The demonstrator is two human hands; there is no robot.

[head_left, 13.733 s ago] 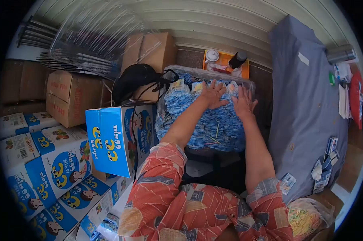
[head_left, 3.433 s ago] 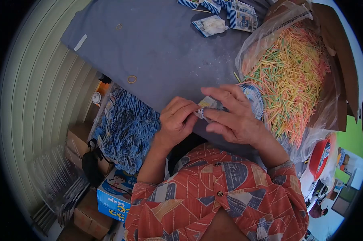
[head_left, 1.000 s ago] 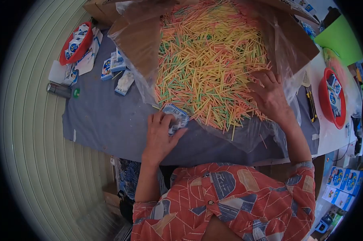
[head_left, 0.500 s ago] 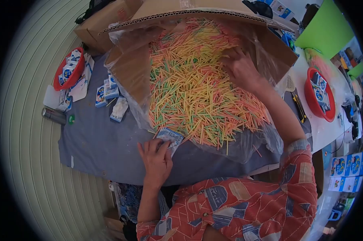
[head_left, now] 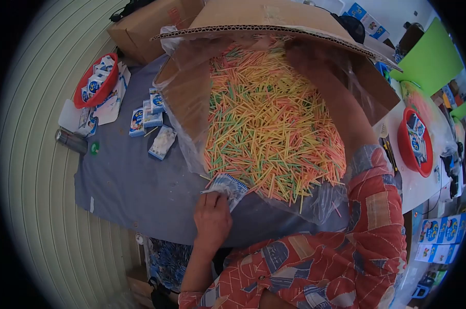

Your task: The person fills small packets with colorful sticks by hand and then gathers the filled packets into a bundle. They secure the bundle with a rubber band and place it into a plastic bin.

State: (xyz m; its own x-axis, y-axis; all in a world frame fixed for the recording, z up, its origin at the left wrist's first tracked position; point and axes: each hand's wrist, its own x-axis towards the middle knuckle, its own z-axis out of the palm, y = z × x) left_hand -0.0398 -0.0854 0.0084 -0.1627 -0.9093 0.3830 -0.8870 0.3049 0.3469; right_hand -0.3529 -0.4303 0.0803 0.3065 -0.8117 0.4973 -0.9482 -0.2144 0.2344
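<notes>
A big cardboard box [head_left: 184, 98] lies open toward me, lined with clear plastic. Thin sticks [head_left: 269, 123] in yellow, pink, orange and green are heaped in it. At the box's near edge, my left hand [head_left: 212, 216] has its fingers curled onto the end of a small blue-and-white packet [head_left: 232, 188]. My right hand [head_left: 301, 55] reaches deep into the box over the far sticks, under the top flap [head_left: 274, 32]; shadow and blur hide its fingers. Left of the box, a packet with white stuff at its top [head_left: 163, 141] lies by several small blue-and-white boxes [head_left: 152, 117].
Red baskets of packets stand at left [head_left: 80, 95] and right [head_left: 404, 149]. A metal flask [head_left: 70, 141] lies near a green round thing [head_left: 94, 148] on the grey cloth [head_left: 140, 185]. A yellow-and-black cutter [head_left: 389, 154] is right of the box.
My right hand has moved farther back into the box, under the flap. The left fingers, spread over the packet before, are now curled at its end. The whole view has shifted slightly.
</notes>
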